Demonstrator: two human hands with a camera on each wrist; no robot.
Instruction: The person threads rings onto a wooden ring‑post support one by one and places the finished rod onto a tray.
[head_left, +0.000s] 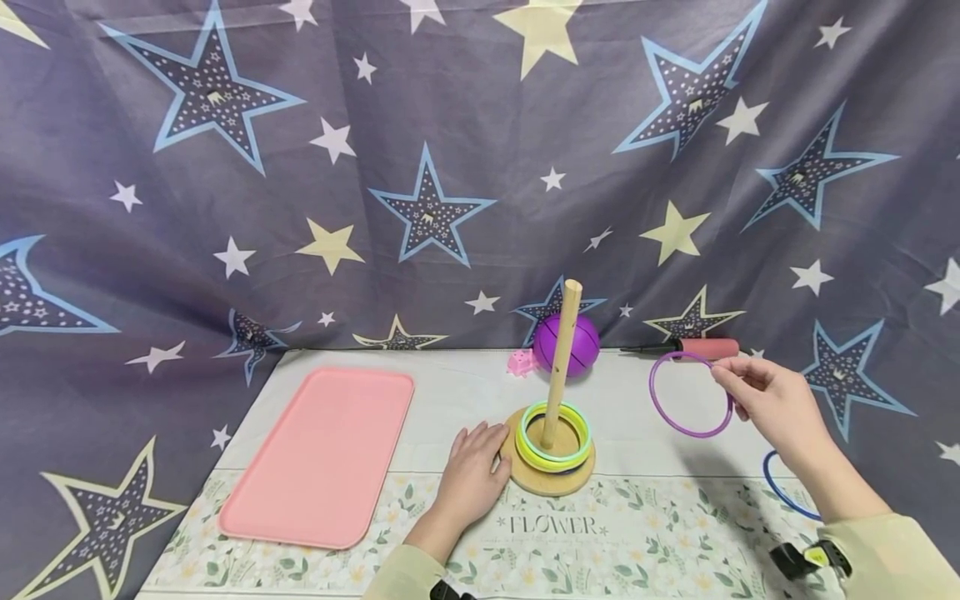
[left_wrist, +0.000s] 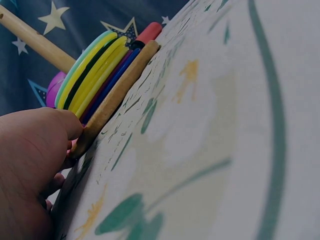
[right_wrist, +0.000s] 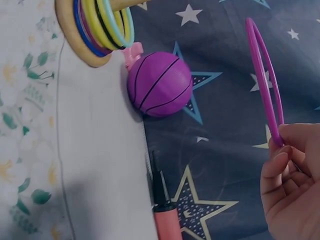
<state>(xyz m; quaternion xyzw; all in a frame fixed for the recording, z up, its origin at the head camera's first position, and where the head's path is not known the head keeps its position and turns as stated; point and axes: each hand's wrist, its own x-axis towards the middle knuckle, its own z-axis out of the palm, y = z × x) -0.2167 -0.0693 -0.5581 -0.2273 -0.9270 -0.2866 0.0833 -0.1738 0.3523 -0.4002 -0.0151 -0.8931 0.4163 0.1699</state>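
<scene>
My right hand [head_left: 772,400] pinches a purple ring [head_left: 691,435] between thumb and fingers, held up over the right side of the table. The same purple ring [right_wrist: 261,75] stands nearly edge-on in the right wrist view. My left hand [head_left: 474,471] rests at the left edge of a round wooden base [head_left: 551,483], its fingers straight and touching the rim. From the base rises a wooden peg [head_left: 562,358]. Several stacked rings [left_wrist: 95,75] circle the peg's foot: light green on top, then yellow, black, purple and blue below.
A pink tray [head_left: 318,458] lies on the left of the table. Behind the peg sit a purple ball [head_left: 585,343] and a small pink toy [head_left: 521,362]. A red hand pump [head_left: 708,348] lies at the back right. A blue ring [head_left: 787,498] lies partly behind the right forearm.
</scene>
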